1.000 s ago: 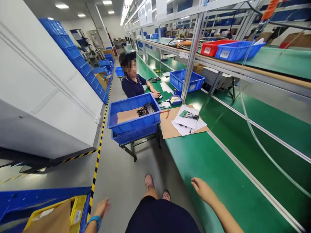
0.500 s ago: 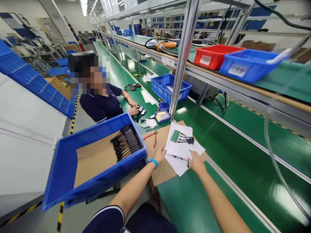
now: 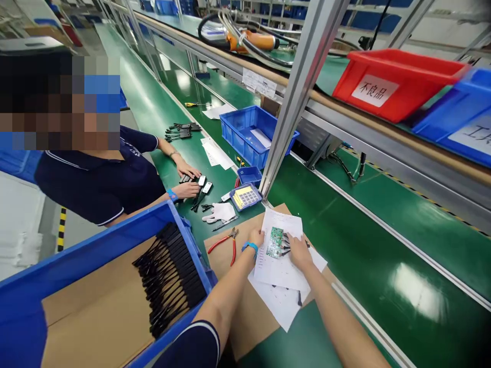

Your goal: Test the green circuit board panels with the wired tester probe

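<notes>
A small green circuit board (image 3: 275, 242) with black wires lies on white paper sheets (image 3: 282, 271), which rest on a cardboard sheet (image 3: 249, 312) over the green belt. My left hand (image 3: 256, 238), with a blue wristband, touches the left edge of the top sheet beside the board. On the board's right side, my right hand (image 3: 298, 251) rests with its fingers on the black wires. Whether either hand grips anything is unclear.
Red-handled pliers (image 3: 226, 244) lie left of the sheets. A blue crate (image 3: 95, 245) with cardboard and black cables sits at my left. A seated co-worker (image 3: 99, 179) handles small black parts. A calculator (image 3: 245, 196), white glove (image 3: 218, 212), blue bins and a metal post (image 3: 295, 97) stand beyond.
I have leaned in closer to the bench. Both hands moved up onto the top sheet, the right one from the paper's lower edge onto the board's wires.
</notes>
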The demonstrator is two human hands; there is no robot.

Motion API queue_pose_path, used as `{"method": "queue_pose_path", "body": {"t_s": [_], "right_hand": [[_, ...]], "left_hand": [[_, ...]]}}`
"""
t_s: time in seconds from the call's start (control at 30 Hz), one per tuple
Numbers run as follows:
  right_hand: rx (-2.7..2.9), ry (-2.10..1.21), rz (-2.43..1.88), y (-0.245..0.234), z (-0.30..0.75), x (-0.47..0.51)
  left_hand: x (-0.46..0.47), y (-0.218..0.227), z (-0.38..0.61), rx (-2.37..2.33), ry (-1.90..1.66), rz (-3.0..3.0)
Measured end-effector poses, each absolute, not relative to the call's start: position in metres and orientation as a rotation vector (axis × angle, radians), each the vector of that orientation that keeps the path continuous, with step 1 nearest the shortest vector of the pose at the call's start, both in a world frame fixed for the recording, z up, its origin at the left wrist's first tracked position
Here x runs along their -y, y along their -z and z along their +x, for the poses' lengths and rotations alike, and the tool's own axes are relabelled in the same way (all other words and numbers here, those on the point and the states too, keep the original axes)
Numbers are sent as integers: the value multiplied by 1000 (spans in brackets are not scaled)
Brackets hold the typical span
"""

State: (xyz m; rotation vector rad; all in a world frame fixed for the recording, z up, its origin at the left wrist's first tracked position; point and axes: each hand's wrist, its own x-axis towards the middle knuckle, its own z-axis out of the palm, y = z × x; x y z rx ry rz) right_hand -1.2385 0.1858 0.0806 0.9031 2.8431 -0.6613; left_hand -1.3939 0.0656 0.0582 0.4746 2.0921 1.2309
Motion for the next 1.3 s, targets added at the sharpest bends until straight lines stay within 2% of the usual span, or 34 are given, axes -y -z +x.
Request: {"method": "queue_pose_path", "body": {"t_s": [0.23,0.3,0.33,0.4,0.57,0.73,0.9,1.13,1.3], "right_hand": [[-2842,1191,1353,-154,-1082,-158],[-2474,2050,1638,-174,-1038,-143],[-2240,2337,1732,-183,-1019,-136],[-1884,2631,1867,-199,-993,-124],[-1580,2855,1964,-233,-973,-102],[-1382,3200,1656,-251,-980,-88],[-1351,3226,1445,-250,-980,-86],[-1194,3401,1099,-259,-989,-81],[-1139,3486,957,-258,-992,-79]], "left_hand": [[-49,-123,-1351,-1881,-1566,428],[-40,-148,-1331,-1780,-1617,479],[-36,-160,-1321,-1738,-1633,504],[-29,-182,-1304,-1670,-1654,543],[-25,-219,-1272,-1573,-1671,590],[-23,-240,-1251,-1534,-1697,613],[-16,-254,-1237,-1506,-1744,615],[-15,-254,-1228,-1529,-1734,614],[-18,-228,-1231,-1542,-1706,551]]}}
